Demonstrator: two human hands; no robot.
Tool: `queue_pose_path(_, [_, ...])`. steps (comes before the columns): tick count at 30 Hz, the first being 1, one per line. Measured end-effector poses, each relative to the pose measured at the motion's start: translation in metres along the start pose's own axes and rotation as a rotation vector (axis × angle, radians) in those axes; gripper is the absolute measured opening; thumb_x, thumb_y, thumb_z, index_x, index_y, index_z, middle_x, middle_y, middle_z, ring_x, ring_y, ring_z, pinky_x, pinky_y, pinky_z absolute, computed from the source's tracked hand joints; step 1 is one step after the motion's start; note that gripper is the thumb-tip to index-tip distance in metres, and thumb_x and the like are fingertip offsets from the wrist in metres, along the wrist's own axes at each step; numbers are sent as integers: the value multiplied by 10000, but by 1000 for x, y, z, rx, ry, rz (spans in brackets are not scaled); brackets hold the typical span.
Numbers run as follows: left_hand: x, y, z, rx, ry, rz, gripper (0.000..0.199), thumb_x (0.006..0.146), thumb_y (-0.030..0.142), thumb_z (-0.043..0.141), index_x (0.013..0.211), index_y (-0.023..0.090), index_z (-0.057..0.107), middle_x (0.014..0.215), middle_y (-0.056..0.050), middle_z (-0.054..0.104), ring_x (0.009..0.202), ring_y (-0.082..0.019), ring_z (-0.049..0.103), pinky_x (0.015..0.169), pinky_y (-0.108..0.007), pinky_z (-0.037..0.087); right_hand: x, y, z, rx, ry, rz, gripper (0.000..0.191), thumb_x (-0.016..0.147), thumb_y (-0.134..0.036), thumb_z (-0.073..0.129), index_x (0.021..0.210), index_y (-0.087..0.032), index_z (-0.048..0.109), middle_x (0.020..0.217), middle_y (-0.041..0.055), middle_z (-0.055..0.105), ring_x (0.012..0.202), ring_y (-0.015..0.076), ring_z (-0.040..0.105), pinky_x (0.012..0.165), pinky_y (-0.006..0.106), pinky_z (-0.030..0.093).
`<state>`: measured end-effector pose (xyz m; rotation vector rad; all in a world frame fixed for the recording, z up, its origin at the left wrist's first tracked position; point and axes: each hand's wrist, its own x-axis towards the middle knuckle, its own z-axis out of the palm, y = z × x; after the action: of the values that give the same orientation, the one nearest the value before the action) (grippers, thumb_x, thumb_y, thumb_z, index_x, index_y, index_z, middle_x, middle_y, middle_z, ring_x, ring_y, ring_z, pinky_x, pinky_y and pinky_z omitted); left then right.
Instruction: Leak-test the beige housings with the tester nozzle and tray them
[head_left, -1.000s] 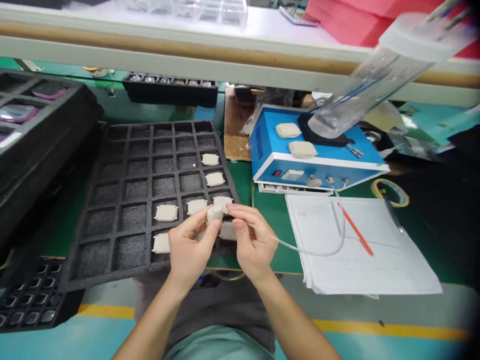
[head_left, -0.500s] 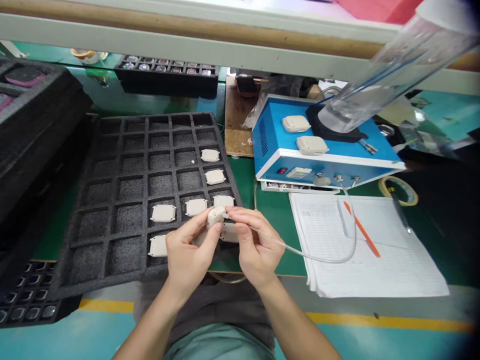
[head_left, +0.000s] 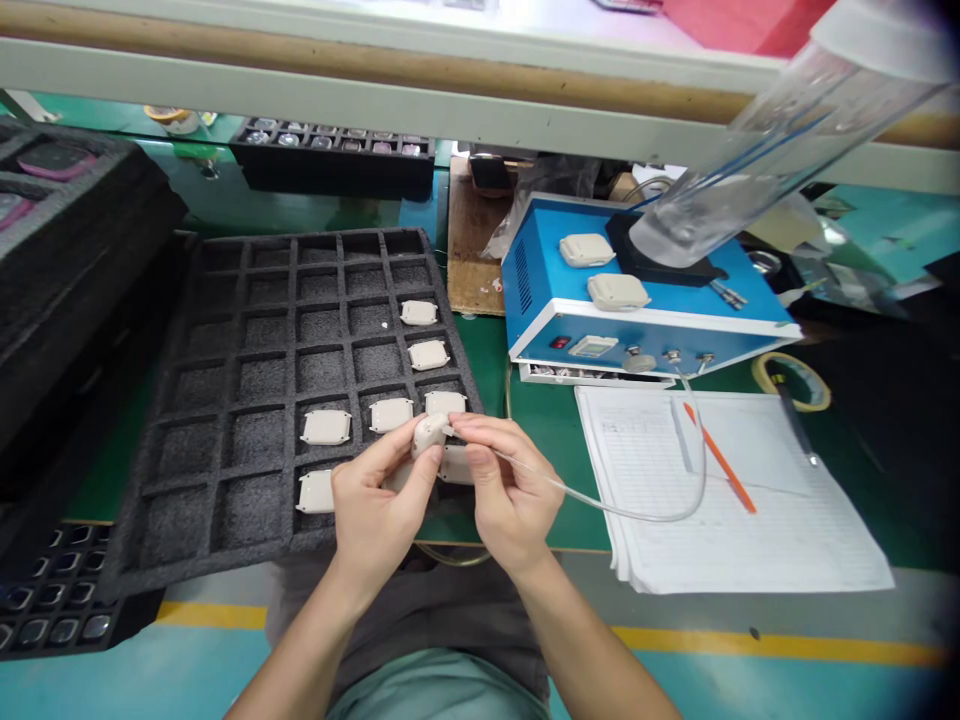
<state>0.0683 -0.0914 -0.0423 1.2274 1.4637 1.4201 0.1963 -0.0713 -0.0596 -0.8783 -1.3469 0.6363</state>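
Between the thumb and fingers of my left hand (head_left: 386, 495) is a beige watch case (head_left: 429, 434), tilted up on edge. My right hand (head_left: 514, 490) pinches the end of a clear thin tube (head_left: 600, 505) against the case's side; fingers hide the exact contact. The tube curves right and up to the front of a blue box machine (head_left: 652, 290). Under and beside my hands lies a black foam tray (head_left: 255, 440), several of its pockets holding similar beige watch cases (head_left: 326, 427).
Two beige cases (head_left: 618, 292) rest on the machine, beside a tilted clear cylinder (head_left: 720, 160). Paper sheets (head_left: 645, 555) with an orange stick (head_left: 718, 458) lie at right, near a tape roll (head_left: 761, 372). Stacked foam trays (head_left: 75, 260) rise at left. A shelf edge (head_left: 375, 90) crosses above.
The view has shifted very slightly. Both hands keep the watch case and tube end together in the same place, with my right hand a touch further left.
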Motion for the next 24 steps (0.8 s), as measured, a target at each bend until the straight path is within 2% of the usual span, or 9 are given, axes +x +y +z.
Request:
queue_pose_path(15, [2,2,0,12,-6,1,299,861,233,764,1149,168,808,1102,-57,821,959,-224,802,886,-282,651,0,0,0,7,-8,11,241,952,-92,639,1059,-260,775,1065,48,790,1017,197,755,918,354,617])
queue_pose_path(24, [7,4,-1,34,27,33,283,830,266,780,1088,156,819,1051,-73,827,916,-251,812,883,-328,664,6,-1,3,29,11,-13,222,946,-94,642,1033,-245,780,1027,57,796,979,184,759,890,325,620])
